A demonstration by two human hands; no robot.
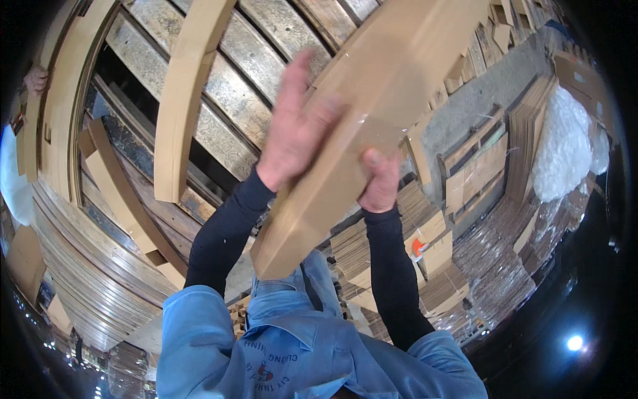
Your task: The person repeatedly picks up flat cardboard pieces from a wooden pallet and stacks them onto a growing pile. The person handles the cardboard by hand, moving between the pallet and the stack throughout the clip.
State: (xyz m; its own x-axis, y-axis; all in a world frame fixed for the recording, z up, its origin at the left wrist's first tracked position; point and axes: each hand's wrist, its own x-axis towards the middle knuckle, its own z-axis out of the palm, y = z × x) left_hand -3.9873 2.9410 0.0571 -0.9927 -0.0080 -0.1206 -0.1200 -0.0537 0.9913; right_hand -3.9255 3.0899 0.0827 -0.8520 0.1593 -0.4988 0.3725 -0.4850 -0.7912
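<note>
A long, narrow cardboard box (372, 113) lies slantwise in front of my body, its near end close to my waist and its far end running out at the top. My right hand (382, 183) grips its right side; the thumb shows on the edge and the other fingers are hidden underneath. Along the box's left side is my left hand (299, 126), its fingers stretched out and slightly blurred, the palm against or very close to the cardboard. Clear tape glints on the box's upper face.
Another long carton (186, 100) lies across the metal slats (226, 86) at left. Beyond it are long wooden-looking panels (73, 100) and another person's hand (36, 80). Stacked flat cardboard (355, 249), a small orange-and-white item (419, 247) and bundled plastic wrap (561, 143) are at right.
</note>
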